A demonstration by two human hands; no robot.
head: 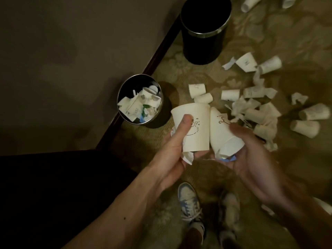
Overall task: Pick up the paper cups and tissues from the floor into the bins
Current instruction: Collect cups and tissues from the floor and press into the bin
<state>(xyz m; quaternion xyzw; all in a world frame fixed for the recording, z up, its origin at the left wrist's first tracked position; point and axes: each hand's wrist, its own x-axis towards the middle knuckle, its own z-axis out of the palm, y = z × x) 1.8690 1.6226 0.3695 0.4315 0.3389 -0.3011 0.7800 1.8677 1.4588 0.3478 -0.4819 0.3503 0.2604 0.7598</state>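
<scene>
1. The room is dim, with patterned carpet (197, 72) and a plain wall with dark skirting on your left. The small bin (125, 85) stands by the skirting and holds cups. The tall bin (203, 45) stands farther along.
2. Your left hand (172, 151) is clamped round the left cup (195, 126), thumb beside its drawing, with a tissue (187, 158) wadded under the fingers.
3. Your right hand (251, 153) curls round the crushed right cup (222, 133), which touches the other one. This hand is blurred, so I cannot tell how firm the hold is.
4. Litter (251, 108), many cups and tissues, lies on the carpet to your right, apart from both bins.
5. Risk: the small bin looks fairly full. Drop both cups there and one may bounce off the heap and over the rim.
6. Risk: the tissue seems loosely trapped. Ease your fingers early and it probably falls short of the bin.
7. Risk: the crushed cup has torn flaps and offers a poor hold. A quick swing could shake it out.
8. Risk: your shoes (190, 200) are near loose scraps. A careless step could flatten them into the carpet.
</scene>
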